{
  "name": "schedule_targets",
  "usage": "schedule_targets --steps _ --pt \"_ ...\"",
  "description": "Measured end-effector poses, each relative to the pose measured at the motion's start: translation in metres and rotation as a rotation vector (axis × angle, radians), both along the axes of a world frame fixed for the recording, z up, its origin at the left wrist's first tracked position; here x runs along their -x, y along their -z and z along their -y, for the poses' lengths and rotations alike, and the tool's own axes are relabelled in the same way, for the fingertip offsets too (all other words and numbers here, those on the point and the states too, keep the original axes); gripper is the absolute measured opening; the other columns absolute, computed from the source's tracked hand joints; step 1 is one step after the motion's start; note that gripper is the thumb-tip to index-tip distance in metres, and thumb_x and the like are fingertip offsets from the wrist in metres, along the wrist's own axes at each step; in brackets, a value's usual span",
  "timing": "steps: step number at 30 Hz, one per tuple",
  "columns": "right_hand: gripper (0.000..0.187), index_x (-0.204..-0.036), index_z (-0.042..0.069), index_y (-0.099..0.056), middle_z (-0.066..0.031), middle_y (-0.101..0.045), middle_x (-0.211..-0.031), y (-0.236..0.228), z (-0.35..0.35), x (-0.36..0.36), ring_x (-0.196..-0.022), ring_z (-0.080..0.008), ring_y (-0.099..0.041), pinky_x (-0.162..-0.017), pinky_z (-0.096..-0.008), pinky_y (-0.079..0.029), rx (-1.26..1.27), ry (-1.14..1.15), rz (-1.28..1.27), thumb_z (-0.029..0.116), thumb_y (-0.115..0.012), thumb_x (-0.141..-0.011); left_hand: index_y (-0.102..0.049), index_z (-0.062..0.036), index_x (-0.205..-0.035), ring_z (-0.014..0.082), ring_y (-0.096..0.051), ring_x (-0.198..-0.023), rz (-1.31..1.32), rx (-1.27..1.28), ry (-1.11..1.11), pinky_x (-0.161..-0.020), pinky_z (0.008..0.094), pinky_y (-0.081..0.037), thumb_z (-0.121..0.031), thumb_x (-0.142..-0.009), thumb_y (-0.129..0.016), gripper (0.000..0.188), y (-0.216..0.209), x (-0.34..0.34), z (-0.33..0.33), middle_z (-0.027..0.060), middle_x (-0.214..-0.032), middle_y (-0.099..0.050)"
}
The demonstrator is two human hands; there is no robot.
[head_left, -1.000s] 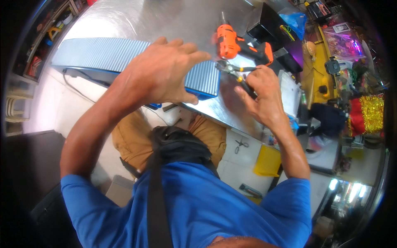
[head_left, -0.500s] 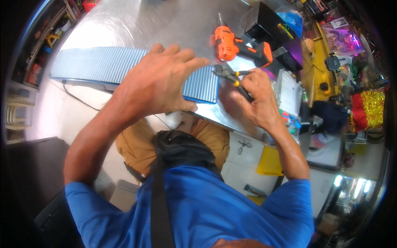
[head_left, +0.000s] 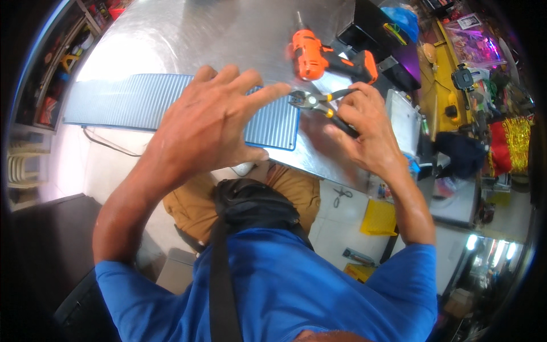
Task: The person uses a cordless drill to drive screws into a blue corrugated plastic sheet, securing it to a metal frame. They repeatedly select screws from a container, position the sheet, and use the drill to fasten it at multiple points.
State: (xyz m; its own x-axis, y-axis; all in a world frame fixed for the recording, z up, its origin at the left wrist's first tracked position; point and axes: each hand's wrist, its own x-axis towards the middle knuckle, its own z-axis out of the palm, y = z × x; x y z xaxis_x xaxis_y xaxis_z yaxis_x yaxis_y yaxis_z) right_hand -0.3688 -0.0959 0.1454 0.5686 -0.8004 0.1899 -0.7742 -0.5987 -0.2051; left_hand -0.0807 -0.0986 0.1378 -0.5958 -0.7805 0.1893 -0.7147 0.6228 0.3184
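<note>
A long ribbed silver-blue panel [head_left: 128, 102] with a blue rim lies along the near edge of the metal table. My left hand [head_left: 213, 117] is spread across its right part, fingers stretched toward the far edge and thumb by the near edge. Nothing shows gripped in that hand. In my right hand [head_left: 367, 125] are pliers [head_left: 306, 101] with black and yellow handles, their handles apart. The pliers' jaws are over the panel's right end, beside my left index fingertip. Whether the jaws hold anything is too small to tell.
An orange and black cordless drill [head_left: 310, 54] lies beyond the pliers on the metal table [head_left: 239, 37]. A black box [head_left: 367, 28] stands at the far right, a clear case [head_left: 405, 122] nearer. Scissors [head_left: 343, 196] lie on the floor. Cluttered goods fill the right side.
The pliers' handles have spread wider apart, with my right fingers lifting the upper handle. My left hand stays over the panel. The whole view has shifted slightly.
</note>
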Motion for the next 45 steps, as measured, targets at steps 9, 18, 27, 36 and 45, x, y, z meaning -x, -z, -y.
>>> schedule_targets --steps 9,18,27,36,45 --pt "0.025 -0.089 0.005 -0.067 -0.0129 -0.063 -0.112 0.007 -0.007 -0.013 -0.128 -0.0423 -0.044 -0.107 -0.0598 -0.031 0.05 0.015 0.016 0.024 -0.08 -0.081 -0.054 0.0012 -0.12 0.0341 -0.058 -0.115 -0.212 0.087 0.004 -0.099 0.0454 -0.049 -0.022 -0.048 -0.096 0.086 0.013 -0.018 0.008 0.0165 -0.123 -0.055" --pt "0.019 -0.094 0.006 -0.067 -0.0174 -0.061 -0.12 -0.001 -0.026 -0.026 -0.134 -0.0469 -0.038 -0.105 -0.0725 -0.027 0.008 0.103 -0.011 0.021 -0.073 -0.085 -0.056 -0.0001 -0.112 0.0338 -0.06 -0.11 -0.175 0.057 -0.003 -0.095 0.0438 -0.052 -0.02 -0.044 -0.096 0.081 0.006 -0.024 0.008 0.0142 -0.115 -0.056" --pt "0.018 -0.095 0.004 -0.066 -0.0153 -0.061 -0.122 0.003 -0.024 -0.01 -0.132 -0.0441 -0.04 -0.108 -0.0675 -0.029 -0.181 0.128 0.27 0.016 -0.071 -0.083 -0.06 -0.0033 -0.111 0.0316 -0.061 -0.107 -0.116 0.085 -0.033 -0.091 0.0427 -0.052 -0.032 -0.044 -0.098 0.082 0.005 -0.022 0.009 0.0099 -0.105 -0.061" --pt "0.023 -0.1 0.004 -0.071 -0.016 -0.062 -0.115 -0.002 -0.007 -0.05 -0.125 -0.0432 -0.043 -0.102 -0.063 -0.033 0.053 0.038 -0.116 0.019 -0.07 -0.083 -0.062 -0.008 -0.121 0.0291 -0.064 -0.109 -0.065 0.181 -0.173 -0.105 0.0489 -0.045 -0.04 -0.046 -0.098 0.09 0.01 -0.026 -0.005 0.0083 -0.108 -0.068" --pt "0.021 -0.097 0.003 -0.068 -0.0176 -0.06 -0.118 -0.001 -0.024 -0.056 -0.127 -0.048 -0.042 -0.1 -0.0657 -0.034 0.16 0.15 -0.213 0.017 -0.071 -0.083 -0.062 -0.0078 -0.117 0.028 -0.064 -0.102 -0.056 0.129 -0.158 -0.098 0.045 -0.045 -0.039 -0.043 -0.098 0.088 0.006 -0.026 -0.004 0.0078 -0.103 -0.067"
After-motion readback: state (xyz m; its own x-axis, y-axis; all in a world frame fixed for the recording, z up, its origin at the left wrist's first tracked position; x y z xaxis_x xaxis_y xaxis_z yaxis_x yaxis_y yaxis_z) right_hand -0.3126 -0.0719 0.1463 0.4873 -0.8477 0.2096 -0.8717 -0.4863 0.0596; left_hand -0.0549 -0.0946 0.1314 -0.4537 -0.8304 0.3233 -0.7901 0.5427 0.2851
